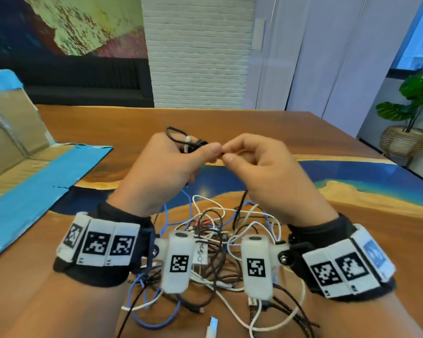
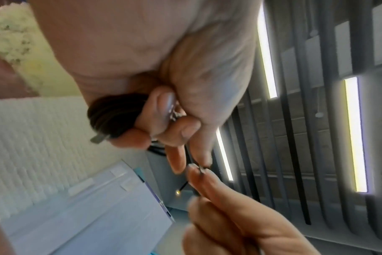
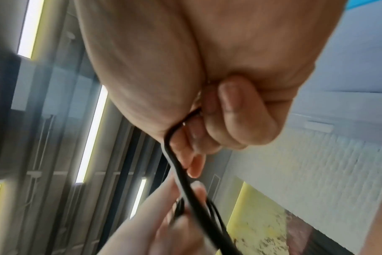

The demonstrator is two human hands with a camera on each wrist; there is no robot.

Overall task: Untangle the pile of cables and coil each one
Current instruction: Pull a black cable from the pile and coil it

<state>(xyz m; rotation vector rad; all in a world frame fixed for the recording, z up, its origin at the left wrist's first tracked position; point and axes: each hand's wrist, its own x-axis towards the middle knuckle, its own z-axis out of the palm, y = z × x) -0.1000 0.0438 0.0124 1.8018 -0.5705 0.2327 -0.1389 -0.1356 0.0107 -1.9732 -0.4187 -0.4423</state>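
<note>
Above the table, my left hand (image 1: 205, 150) grips a small coil of black cable (image 1: 178, 137) bound with a white tie. The left wrist view shows the coil (image 2: 111, 117) bunched in its curled fingers (image 2: 164, 120). My right hand (image 1: 227, 153) pinches the same cable's free strand right beside the left thumb. In the right wrist view the strand (image 3: 185, 186) passes between thumb and fingers (image 3: 194, 138), then on to the left hand. From there a black length (image 1: 239, 206) hangs down into the tangled pile (image 1: 213, 242) of white, blue and black cables under my wrists.
The wooden table (image 1: 303, 132) has a blue resin band across it. An open cardboard box with blue tape (image 1: 15, 123) lies at the left. A loose white plug (image 1: 211, 325) sits at the near edge. A potted plant (image 1: 410, 113) stands beyond the right corner.
</note>
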